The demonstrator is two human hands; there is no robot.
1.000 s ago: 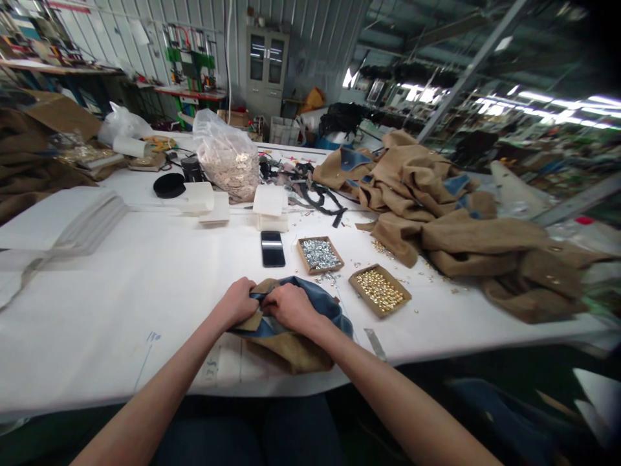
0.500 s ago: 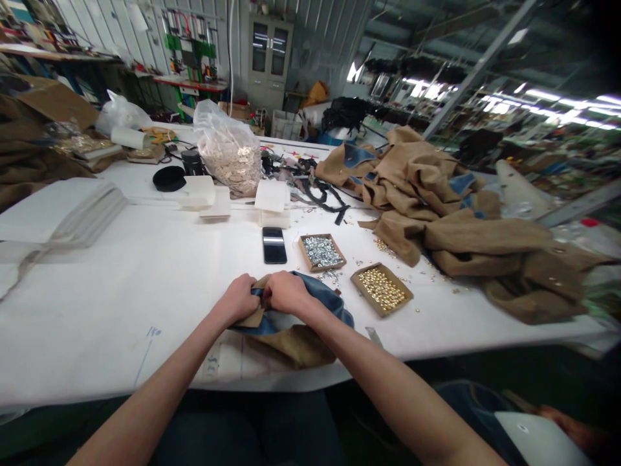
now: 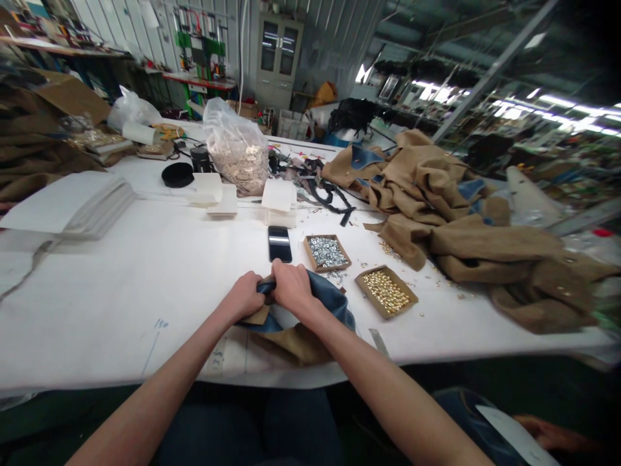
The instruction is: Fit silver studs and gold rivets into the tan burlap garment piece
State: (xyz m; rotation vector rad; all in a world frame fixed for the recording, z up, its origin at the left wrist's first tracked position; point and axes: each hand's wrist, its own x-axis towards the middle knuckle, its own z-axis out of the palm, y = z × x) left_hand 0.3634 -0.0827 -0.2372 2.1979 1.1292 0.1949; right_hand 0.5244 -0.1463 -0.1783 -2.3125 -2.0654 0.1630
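Head view, centre: left hand (image 3: 247, 299) and right hand (image 3: 291, 288) clamp blue-lined tan fabric piece (image 3: 336, 305), braced on white bench (image 3: 121, 278).

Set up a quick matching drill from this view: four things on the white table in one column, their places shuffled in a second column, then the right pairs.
Things
1. black flat smartphone
2. shallow cardboard tray of silver metal fasteners
3. shallow cardboard tray of gold-coloured studs
4. blue-and-tan fabric piece

Places
A. gripped by the left hand and right hand near the table edge
B. closest tray to the heaped tan fabric pile
C. flat just beyond the right hand
D. between the smartphone and the studs tray

Pairs: 1-C, 2-D, 3-B, 4-A
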